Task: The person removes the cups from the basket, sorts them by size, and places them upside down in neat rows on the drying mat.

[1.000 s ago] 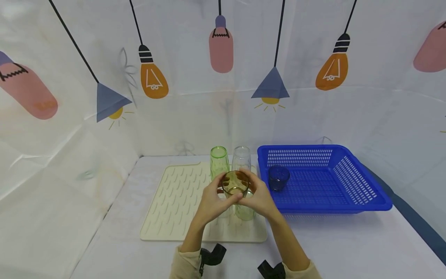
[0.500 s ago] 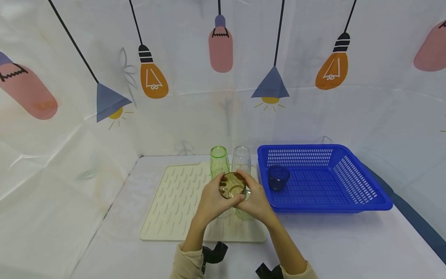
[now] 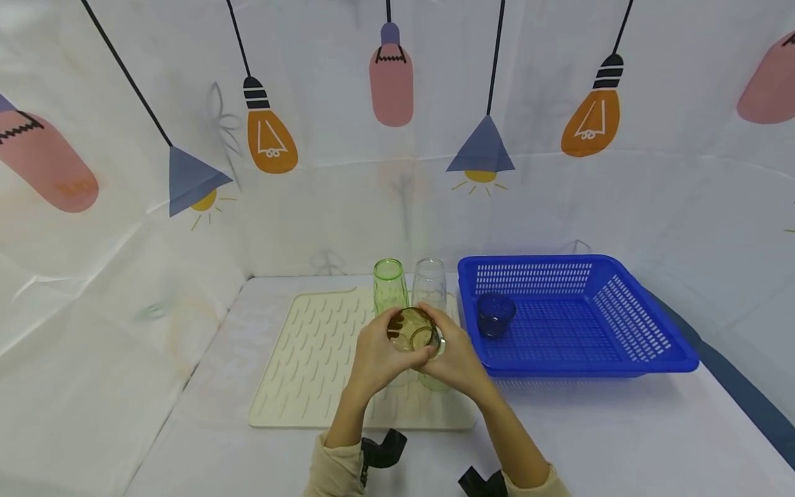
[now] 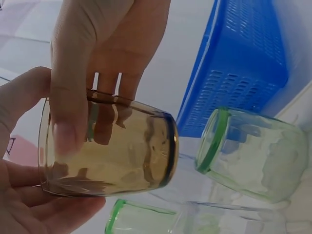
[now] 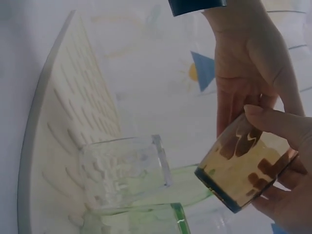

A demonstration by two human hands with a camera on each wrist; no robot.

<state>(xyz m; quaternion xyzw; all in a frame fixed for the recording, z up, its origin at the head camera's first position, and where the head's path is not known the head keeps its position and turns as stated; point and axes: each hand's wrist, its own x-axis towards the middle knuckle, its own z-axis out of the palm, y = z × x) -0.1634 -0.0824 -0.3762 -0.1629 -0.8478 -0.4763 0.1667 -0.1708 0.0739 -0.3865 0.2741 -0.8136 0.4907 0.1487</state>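
Observation:
Both hands hold a short amber glass tumbler (image 3: 406, 333) above the beige drying mat (image 3: 298, 386). My left hand (image 3: 375, 355) grips its left side and my right hand (image 3: 455, 355) its right side, thumbs toward me. The left wrist view has the amber glass between the fingers of both. Beneath the hands, a short green-rimmed glass (image 4: 253, 156) and a short clear glass (image 5: 124, 170) rest on the mat, mostly hidden from the head view. Behind them stand a tall green glass (image 3: 389, 283) and a tall clear glass (image 3: 430, 279).
A blue perforated plastic basket (image 3: 577, 366) sits to the right of the mat, with a dark blue glass (image 3: 495, 315) at its left side. White cloth (image 3: 205, 449) covers the table, and a lamp-patterned white sheet (image 3: 348, 207) hangs behind.
The amber glass has moved slightly left and tilted, so more of its round bottom shows. Both hands still hold it, and the right hand has shifted left with it.

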